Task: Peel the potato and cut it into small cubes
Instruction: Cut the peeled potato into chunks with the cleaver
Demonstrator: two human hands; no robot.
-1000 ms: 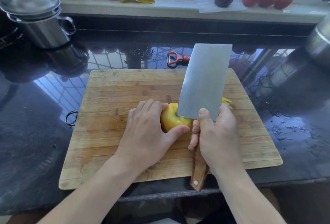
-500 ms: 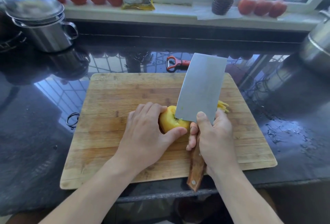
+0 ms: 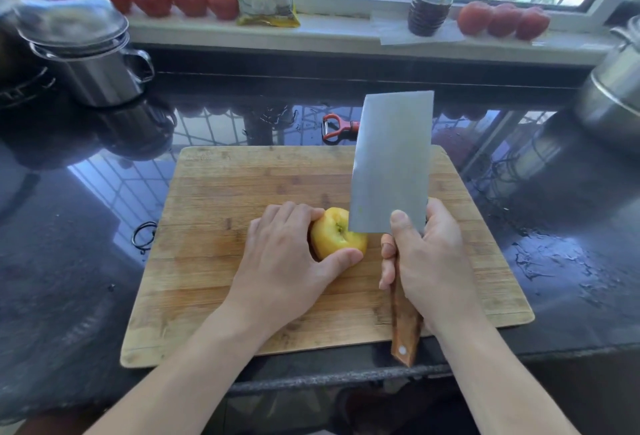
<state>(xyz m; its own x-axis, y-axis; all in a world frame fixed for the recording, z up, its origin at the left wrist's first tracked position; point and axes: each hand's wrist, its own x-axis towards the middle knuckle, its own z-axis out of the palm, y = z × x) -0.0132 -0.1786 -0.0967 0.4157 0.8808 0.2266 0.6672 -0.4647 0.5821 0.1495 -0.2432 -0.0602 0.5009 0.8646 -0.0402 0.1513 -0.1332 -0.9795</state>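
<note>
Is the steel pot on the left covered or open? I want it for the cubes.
Covered: a domed lid sits on the steel pot.

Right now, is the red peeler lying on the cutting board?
No, the red peeler lies on the dark counter behind the cutting board.

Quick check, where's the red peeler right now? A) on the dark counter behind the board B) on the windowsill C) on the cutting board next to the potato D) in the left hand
A: the red peeler lies on the dark counter just past the far edge of the cutting board, held by neither hand.
</note>
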